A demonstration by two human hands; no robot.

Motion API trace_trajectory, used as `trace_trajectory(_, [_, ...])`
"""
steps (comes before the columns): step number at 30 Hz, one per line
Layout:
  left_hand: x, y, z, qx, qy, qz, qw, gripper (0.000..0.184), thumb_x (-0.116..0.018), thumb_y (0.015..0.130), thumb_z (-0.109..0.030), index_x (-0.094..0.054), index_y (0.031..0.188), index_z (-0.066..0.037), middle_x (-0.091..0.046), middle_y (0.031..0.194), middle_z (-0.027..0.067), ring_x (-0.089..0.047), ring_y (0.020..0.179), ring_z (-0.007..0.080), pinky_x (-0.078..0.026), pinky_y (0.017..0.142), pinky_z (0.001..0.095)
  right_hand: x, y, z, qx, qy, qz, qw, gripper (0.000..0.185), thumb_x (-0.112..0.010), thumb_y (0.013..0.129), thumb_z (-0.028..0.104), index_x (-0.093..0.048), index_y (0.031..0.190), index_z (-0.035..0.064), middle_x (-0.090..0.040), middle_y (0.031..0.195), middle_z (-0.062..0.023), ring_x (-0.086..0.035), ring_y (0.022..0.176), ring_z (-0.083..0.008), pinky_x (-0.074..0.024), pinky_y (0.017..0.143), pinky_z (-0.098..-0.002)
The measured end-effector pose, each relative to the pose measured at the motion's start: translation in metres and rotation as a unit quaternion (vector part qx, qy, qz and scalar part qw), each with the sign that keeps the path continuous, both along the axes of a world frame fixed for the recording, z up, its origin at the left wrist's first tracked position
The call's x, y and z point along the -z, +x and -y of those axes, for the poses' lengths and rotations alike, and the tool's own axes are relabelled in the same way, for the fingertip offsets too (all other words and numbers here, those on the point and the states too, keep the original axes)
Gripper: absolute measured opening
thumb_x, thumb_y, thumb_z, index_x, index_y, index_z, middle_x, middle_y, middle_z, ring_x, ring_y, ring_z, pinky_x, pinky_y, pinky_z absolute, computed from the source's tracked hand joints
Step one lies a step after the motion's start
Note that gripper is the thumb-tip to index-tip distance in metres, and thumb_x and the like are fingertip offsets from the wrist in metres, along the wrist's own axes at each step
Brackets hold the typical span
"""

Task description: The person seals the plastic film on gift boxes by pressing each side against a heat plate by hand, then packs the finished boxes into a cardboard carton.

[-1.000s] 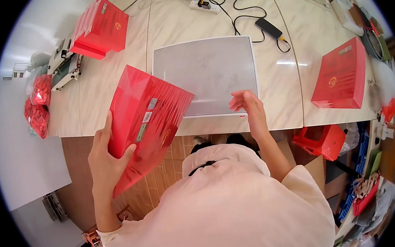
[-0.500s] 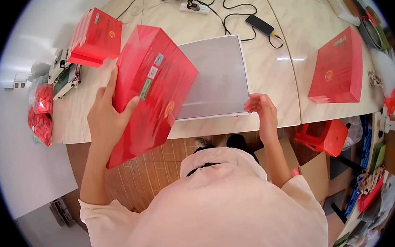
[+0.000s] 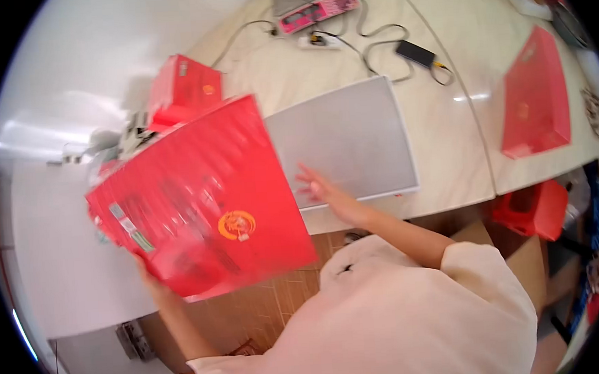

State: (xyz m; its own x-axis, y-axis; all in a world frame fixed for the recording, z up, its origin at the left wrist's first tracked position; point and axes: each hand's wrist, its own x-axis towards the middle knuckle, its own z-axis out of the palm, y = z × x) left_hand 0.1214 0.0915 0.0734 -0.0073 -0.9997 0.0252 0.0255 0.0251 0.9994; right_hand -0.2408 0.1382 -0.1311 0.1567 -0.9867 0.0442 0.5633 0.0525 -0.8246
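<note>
A red gift box [image 3: 197,200] in shiny clear film, with a gold round emblem, is tilted up off the table at its front left edge. My left hand [image 3: 153,277] grips its lower left side, most of the fingers hidden behind the box. To the right of the box lies a flat grey plate [image 3: 351,136] with a white rim. Over the plate's front left part is my right hand [image 3: 318,186], its fingers apart and slightly blurred, holding nothing.
More red boxes [image 3: 187,87] stand at the back left, and another red box [image 3: 537,97] stands on the right. A pink-fronted device [image 3: 319,11], a power strip [image 3: 319,42], cables and a phone [image 3: 415,53] lie at the back. Below the table's right side is a red stool [image 3: 534,210].
The box has turned so its emblem face points toward me, and it has come lower. My right hand has moved left from the plate's front right corner. The view has shifted.
</note>
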Motion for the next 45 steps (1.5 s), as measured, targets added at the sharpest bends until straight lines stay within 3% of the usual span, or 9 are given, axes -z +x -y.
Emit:
trace_trajectory(3, [0.047,-0.027,-0.022,-0.127,-0.076,-0.042,0.988,0.068,-0.039,0.093,-0.052,-0.025,0.144,-0.009,-0.034,0.144,0.0115,-0.037,0.130,0.0300,-0.033,0.107,0.0451,-0.077,0.015,0.003,-0.138,-0.091,0.096,0.982,0.067,-0.041,0.098,0.040,-0.012,0.148,0.0069,-0.031,0.145,-0.0141,-0.034,0.130,-0.0222,-0.0276,0.106,-0.0345])
trace_trajectory(5, [0.094,-0.024,-0.031,-0.060,-0.055,-0.193,0.978,0.069,-0.028,0.093,-0.057,-0.025,0.145,-0.012,-0.036,0.143,0.0104,-0.037,0.130,0.0286,-0.033,0.107,0.0440,-0.112,0.017,0.001,-0.171,-0.125,0.085,0.974,0.066,-0.042,0.098,0.038,-0.013,0.148,0.0064,-0.033,0.144,-0.0157,-0.030,0.134,-0.0238,-0.0262,0.108,-0.0350])
trace_trajectory(11, [0.197,-0.031,-0.049,-0.155,0.051,-0.331,0.929,0.072,-0.017,0.092,-0.062,-0.026,0.145,-0.014,-0.036,0.144,0.0103,-0.036,0.131,0.0282,-0.032,0.107,0.0441,-0.133,0.033,-0.008,-0.215,-0.259,-0.163,0.927,0.065,-0.045,0.097,0.031,-0.014,0.148,0.0056,-0.041,0.136,-0.0188,-0.042,0.122,-0.0290,-0.0325,0.103,-0.0369])
trace_trajectory(18, [0.214,-0.057,-0.049,-0.139,0.106,-0.378,0.909,0.073,-0.016,0.092,-0.063,-0.026,0.145,-0.014,-0.036,0.144,0.0102,-0.036,0.131,0.0283,-0.033,0.107,0.0443,-0.128,0.047,-0.002,-0.184,-0.264,-0.159,0.933,0.062,-0.046,0.097,0.030,-0.019,0.147,0.0057,-0.043,0.135,-0.0130,-0.043,0.121,-0.0236,-0.0348,0.100,-0.0358])
trace_trajectory(26, [0.211,-0.077,-0.013,-0.098,0.137,-0.377,0.911,0.075,-0.014,0.091,-0.064,-0.027,0.145,-0.014,-0.036,0.144,0.0102,-0.036,0.132,0.0285,-0.033,0.107,0.0446,-0.132,0.029,0.015,-0.178,-0.191,-0.135,0.956,0.059,-0.044,0.098,0.032,-0.021,0.147,0.0062,-0.029,0.149,-0.0107,-0.035,0.131,-0.0208,-0.0302,0.104,-0.0346])
trace_trajectory(29, [0.211,-0.085,-0.008,-0.078,0.156,-0.369,0.913,0.075,-0.013,0.091,-0.065,-0.027,0.145,-0.014,-0.036,0.144,0.0101,-0.036,0.132,0.0285,-0.033,0.107,0.0447,-0.123,0.032,0.031,-0.110,-0.165,-0.137,0.971,0.055,-0.042,0.099,0.035,-0.028,0.146,0.0107,-0.046,0.133,-0.0104,-0.042,0.122,-0.0191,-0.0322,0.102,-0.0313])
trace_trajectory(40, [0.232,-0.082,0.001,-0.043,0.129,-0.381,0.914,0.070,-0.026,0.092,-0.061,-0.033,0.142,-0.013,-0.040,0.142,0.0096,-0.041,0.128,0.0281,-0.037,0.105,0.0447,-0.138,0.019,0.068,-0.158,-0.081,-0.018,0.984,0.058,-0.038,0.098,0.045,-0.033,0.144,0.0094,-0.039,0.143,-0.0057,-0.038,0.127,-0.0172,-0.0308,0.104,-0.0302])
trace_trajectory(43, [0.228,-0.081,0.001,-0.012,0.096,-0.415,0.905,0.070,-0.027,0.092,-0.060,-0.032,0.142,-0.013,-0.040,0.142,0.0096,-0.042,0.128,0.0280,-0.037,0.105,0.0448,-0.152,-0.005,0.072,-0.180,-0.078,-0.098,0.976,0.068,-0.049,0.092,0.050,-0.033,0.143,0.0068,-0.041,0.140,-0.0098,-0.042,0.124,-0.0194,-0.0351,0.100,-0.0306])
trace_trajectory(45, [0.208,-0.090,-0.005,-0.040,0.094,-0.388,0.916,0.070,-0.030,0.092,-0.060,-0.031,0.142,-0.012,-0.039,0.143,0.0099,-0.042,0.127,0.0282,-0.036,0.105,0.0449,-0.170,-0.023,0.072,-0.097,-0.106,-0.324,0.935,0.085,-0.068,0.079,0.050,-0.034,0.141,0.0024,-0.044,0.136,-0.0174,-0.045,0.123,-0.0246,-0.0356,0.103,-0.0338])
